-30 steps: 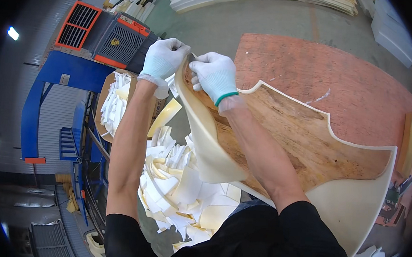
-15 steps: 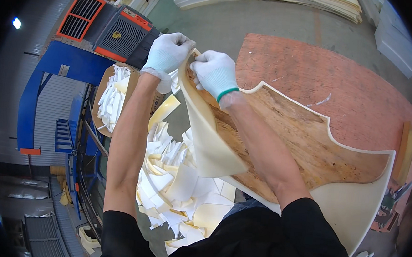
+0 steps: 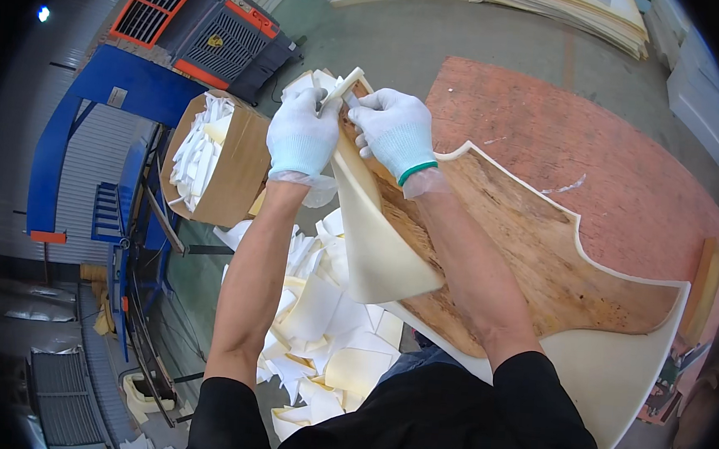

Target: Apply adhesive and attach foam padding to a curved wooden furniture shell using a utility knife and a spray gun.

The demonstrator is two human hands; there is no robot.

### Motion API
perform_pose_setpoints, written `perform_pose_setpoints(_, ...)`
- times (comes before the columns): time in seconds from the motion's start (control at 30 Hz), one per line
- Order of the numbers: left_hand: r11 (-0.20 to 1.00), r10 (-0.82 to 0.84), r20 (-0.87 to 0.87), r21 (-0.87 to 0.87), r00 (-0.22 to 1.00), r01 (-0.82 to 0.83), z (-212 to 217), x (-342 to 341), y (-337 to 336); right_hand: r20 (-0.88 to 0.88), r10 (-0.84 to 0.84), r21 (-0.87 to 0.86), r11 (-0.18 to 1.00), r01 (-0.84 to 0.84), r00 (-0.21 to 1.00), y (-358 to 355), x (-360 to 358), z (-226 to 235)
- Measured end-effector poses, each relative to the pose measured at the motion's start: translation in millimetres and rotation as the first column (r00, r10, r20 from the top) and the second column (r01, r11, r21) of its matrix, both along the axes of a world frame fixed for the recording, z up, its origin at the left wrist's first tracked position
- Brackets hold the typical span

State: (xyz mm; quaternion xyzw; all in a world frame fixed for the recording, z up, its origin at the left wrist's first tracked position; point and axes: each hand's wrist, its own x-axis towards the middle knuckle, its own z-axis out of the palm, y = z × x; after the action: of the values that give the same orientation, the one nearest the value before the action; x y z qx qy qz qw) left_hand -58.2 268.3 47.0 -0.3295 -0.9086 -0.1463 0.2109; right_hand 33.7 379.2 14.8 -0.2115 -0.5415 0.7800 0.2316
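A wooden board (image 3: 518,227) with a wavy outline lies over cream foam sheet (image 3: 374,251), whose pale edge borders it. At the board's far-left tip, my left hand (image 3: 303,135) is closed on a strip of the foam, whose end stands up above the fingers. The foam's left flap hangs loose below. Right beside it, my right hand (image 3: 395,131) is closed with the fingertips at the board's edge. Between those fingers shows a thin grey blade-like piece (image 3: 351,100), mostly hidden. Both hands wear white-and-pale-blue knit gloves.
A reddish board surface (image 3: 525,128) extends under the work. White and cream foam scraps (image 3: 319,322) are piled on the floor below, and a cardboard box (image 3: 234,166) holds more. Blue machinery (image 3: 74,138) stands left; stacked foam sheets (image 3: 575,6) lie far back.
My left hand has come down and slightly right, closer to my right hand. My right hand has shifted a little right. The strip's end now stands above the left fingers.
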Motion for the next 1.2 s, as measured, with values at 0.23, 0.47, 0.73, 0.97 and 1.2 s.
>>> perform_pose_setpoints(0.23,0.978,-0.180,-0.008,0.105,0.984,0.180,-5,-10,0,-0.026,-0.032,0.028,0.999,0.032,0.999,1,-16,-6)
perform_pose_setpoints(0.47,0.983,-0.139,0.036,0.129,0.990,0.133,-1,-8,0,0.005,0.005,0.106,0.994,-0.005,1.000,-5,-11,-10)
perform_pose_setpoints(0.73,0.984,-0.123,0.007,0.131,0.992,0.121,-1,-7,2,-0.114,-0.176,0.321,0.925,0.204,0.978,-18,-14,-40)
perform_pose_setpoints(0.97,0.981,-0.135,0.018,0.141,0.991,0.132,-1,-6,2,-0.107,-0.195,0.550,0.805,0.222,0.975,-10,-15,-33)
perform_pose_setpoints(1.2,0.977,-0.164,0.056,0.150,0.985,0.154,2,-7,-8,-0.155,-0.137,0.626,0.752,0.204,0.978,-14,-1,-44)
